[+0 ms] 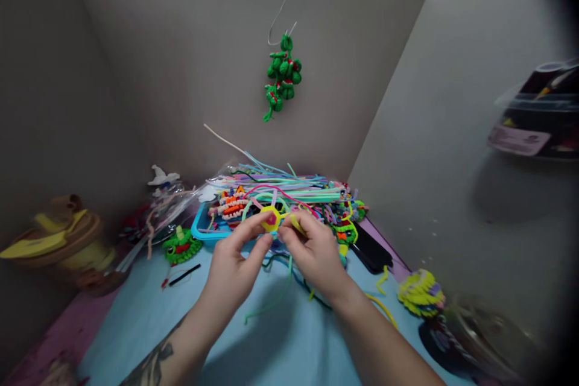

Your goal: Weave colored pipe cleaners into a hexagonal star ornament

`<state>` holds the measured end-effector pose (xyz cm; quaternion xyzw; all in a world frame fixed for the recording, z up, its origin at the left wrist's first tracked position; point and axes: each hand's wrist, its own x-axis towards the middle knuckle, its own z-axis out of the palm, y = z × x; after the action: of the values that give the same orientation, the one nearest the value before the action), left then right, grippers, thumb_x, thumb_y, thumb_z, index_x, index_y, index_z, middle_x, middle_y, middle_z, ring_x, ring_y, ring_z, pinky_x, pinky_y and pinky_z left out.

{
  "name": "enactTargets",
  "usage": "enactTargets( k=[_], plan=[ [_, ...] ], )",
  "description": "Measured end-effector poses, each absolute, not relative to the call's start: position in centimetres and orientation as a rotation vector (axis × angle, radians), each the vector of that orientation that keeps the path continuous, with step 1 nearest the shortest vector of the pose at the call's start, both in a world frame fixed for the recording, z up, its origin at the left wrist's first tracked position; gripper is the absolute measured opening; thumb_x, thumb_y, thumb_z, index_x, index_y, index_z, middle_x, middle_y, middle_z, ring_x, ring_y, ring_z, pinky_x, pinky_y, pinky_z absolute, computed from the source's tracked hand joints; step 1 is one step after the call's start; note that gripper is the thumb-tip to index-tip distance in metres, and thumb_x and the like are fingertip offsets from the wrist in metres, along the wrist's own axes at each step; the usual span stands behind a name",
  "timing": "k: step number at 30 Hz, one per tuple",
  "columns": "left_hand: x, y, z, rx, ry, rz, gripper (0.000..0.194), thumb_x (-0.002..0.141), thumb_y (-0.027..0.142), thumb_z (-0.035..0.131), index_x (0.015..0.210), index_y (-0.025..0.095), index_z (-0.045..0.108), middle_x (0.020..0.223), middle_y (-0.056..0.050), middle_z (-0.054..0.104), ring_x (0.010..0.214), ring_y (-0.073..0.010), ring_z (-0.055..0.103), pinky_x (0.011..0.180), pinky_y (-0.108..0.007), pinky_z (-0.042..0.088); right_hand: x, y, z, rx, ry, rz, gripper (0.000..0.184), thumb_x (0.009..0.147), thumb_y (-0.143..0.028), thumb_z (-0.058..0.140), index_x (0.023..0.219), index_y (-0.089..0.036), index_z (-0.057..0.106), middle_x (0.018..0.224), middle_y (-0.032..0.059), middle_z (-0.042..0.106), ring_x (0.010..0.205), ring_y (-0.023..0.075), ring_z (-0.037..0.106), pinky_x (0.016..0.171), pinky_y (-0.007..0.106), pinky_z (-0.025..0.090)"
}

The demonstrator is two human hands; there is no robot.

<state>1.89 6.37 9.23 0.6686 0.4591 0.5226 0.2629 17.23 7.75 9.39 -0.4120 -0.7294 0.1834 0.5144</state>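
Observation:
Between my hands is a small yellow pipe-cleaner ring (271, 219) with a pink middle and pale stems sticking up from it. My left hand (240, 256) pinches its left and lower edge between thumb and fingers. With its thumb and fingers closed, my right hand (312, 247) grips a yellow pipe cleaner (297, 224) that runs to the ring's right side. Just behind the hands stands a blue tray (199, 226) full of pipe-cleaner pieces, partly hidden by them. Loose green and yellow strands hang below and beside the hands.
A bundle of pastel pipe cleaners (289, 184) lies over the tray. To its left sits a green pipe-cleaner figure (182, 245), to its right a black phone-like object (373, 248). A yellow piece (421, 294) rests at right. Green figures (283, 75) hang from a wire hook.

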Motion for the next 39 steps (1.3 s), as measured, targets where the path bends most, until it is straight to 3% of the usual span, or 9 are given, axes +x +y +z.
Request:
enactTargets(
  k=[4, 10, 16, 23, 30, 39],
  plan=[
    [2.2, 6.5, 9.1, 1.535, 1.139, 1.459, 0.017, 0.078, 0.027, 0.067, 0.091, 0.019, 0.075, 0.096, -0.006, 0.077, 0.09, -0.0223, 0.072, 0.081, -0.033, 0.058, 17.0, 7.6, 9.3, -0.954, -1.769, 0.403, 0.011, 0.087, -0.02, 0.051, 0.078, -0.019, 0.058, 0.075, 0.0006, 0.061, 0.067, 0.0127, 0.055, 0.061, 0.023, 0.042],
    [2.4, 6.5, 9.2, 1.426, 1.167, 1.505, 0.018, 0.072, 0.023, 0.071, 0.089, 0.019, 0.077, 0.093, -0.005, 0.078, 0.086, -0.0233, 0.073, 0.08, -0.035, 0.06, 16.5, 7.7, 8.3, -0.839, -1.842, 0.056, 0.01, 0.086, -0.014, 0.052, 0.084, -0.021, 0.058, 0.079, 0.0038, 0.065, 0.076, 0.0169, 0.061, 0.071, 0.028, 0.047],
    [2.3, 6.6, 9.5, 1.383, 1.199, 1.511, 0.024, 0.072, 0.026, 0.072, 0.094, 0.017, 0.075, 0.096, -0.007, 0.077, 0.085, -0.0228, 0.073, 0.077, -0.034, 0.061, 17.7, 7.6, 9.1, -0.859, -1.835, 0.193, 0.031, 0.092, -0.023, 0.045, 0.121, -0.021, 0.056, 0.105, 0.0098, 0.06, 0.097, 0.0203, 0.059, 0.082, 0.034, 0.049],
    [2.3, 6.2, 9.6, 1.395, 1.177, 1.53, 0.024, 0.073, 0.028, 0.073, 0.094, 0.017, 0.074, 0.094, -0.007, 0.077, 0.082, -0.0209, 0.072, 0.074, -0.032, 0.06, 17.4, 7.2, 9.7, -0.841, -1.732, 0.232, 0.022, 0.089, -0.016, 0.054, 0.099, -0.024, 0.071, 0.078, 0.0022, 0.059, 0.072, 0.014, 0.058, 0.066, 0.028, 0.049],
    [2.4, 5.9, 9.7, 1.428, 1.196, 1.542, 0.026, 0.074, 0.028, 0.071, 0.097, 0.017, 0.073, 0.096, -0.006, 0.076, 0.081, -0.0189, 0.071, 0.074, -0.03, 0.06, 17.2, 7.1, 9.9, -0.856, -1.737, 0.279, 0.015, 0.086, -0.012, 0.056, 0.083, -0.021, 0.067, 0.079, 0.0032, 0.064, 0.075, 0.0147, 0.061, 0.069, 0.028, 0.049],
    [2.4, 5.8, 10.1, 1.533, 1.198, 1.538, 0.015, 0.073, 0.023, 0.07, 0.087, 0.017, 0.072, 0.084, -0.005, 0.076, 0.071, -0.0176, 0.071, 0.065, -0.027, 0.059, 17.2, 6.9, 10.0, -0.847, -1.792, 0.313, 0.018, 0.087, -0.012, 0.052, 0.086, -0.023, 0.066, 0.082, 0.0026, 0.059, 0.077, 0.0149, 0.059, 0.07, 0.028, 0.049]
  ],
)
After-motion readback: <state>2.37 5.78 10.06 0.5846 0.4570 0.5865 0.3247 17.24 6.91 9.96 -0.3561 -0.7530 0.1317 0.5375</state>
